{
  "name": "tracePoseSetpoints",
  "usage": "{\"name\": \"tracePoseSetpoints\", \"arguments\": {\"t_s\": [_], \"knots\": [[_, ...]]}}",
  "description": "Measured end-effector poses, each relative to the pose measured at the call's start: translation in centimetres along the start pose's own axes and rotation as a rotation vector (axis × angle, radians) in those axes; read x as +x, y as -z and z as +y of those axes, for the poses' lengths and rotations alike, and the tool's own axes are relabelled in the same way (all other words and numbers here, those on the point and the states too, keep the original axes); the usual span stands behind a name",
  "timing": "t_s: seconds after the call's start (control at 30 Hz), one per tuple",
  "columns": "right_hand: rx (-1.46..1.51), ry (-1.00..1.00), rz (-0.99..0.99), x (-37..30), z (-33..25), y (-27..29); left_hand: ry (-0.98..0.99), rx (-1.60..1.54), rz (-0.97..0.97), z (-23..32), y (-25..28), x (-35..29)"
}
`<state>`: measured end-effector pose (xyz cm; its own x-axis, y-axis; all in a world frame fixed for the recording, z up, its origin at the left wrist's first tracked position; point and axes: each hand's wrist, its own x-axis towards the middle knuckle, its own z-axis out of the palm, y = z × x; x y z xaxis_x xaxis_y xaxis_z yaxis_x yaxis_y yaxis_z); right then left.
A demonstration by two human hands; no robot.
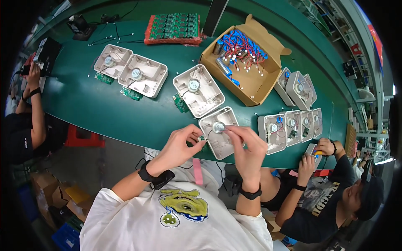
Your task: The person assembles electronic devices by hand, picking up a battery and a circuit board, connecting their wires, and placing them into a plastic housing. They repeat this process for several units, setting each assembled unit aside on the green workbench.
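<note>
Pale lettering runs across the black shirt (295, 229) of the co-worker at right; small light print on the dark shirt (16, 129) at far left, too small to read. Left hand (180, 144) pinches a small green circuit board (202, 138), thumb and forefinger nearly closed, at the left edge of an open white case (222, 147). Case lies on green table (125, 115), between both hands. Right hand (251, 148): fingertips together at the right rim of the case's round speaker (217, 127); can't tell if gripping.

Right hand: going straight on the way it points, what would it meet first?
Likely the speaker in the near case, just ahead of the right hand; depth makes contact unclear.
</note>
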<state>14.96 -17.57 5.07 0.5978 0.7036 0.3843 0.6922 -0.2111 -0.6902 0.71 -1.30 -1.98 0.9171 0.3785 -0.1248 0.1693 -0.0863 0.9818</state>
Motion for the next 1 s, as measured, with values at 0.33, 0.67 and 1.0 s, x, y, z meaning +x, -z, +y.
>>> {"name": "tracePoseSetpoints", "arguments": {"t_s": [0.33, 0.67, 1.0], "knots": [[0.697, -0.486, 0.190, -1.9, 0.1, 2.3, 0.117, -0.168, -0.127, 1.4, -0.4, 2.1], [0.807, -0.498, 0.176, -2.1, 1.2, 2.9, -0.079, 0.089, -0.079, 2.5, -2.3, 3.4], [0.615, -0.676, 0.090, -2.3, 0.6, 2.5, -0.130, 0.073, 0.018, 2.3, -3.3, 3.0]]}}
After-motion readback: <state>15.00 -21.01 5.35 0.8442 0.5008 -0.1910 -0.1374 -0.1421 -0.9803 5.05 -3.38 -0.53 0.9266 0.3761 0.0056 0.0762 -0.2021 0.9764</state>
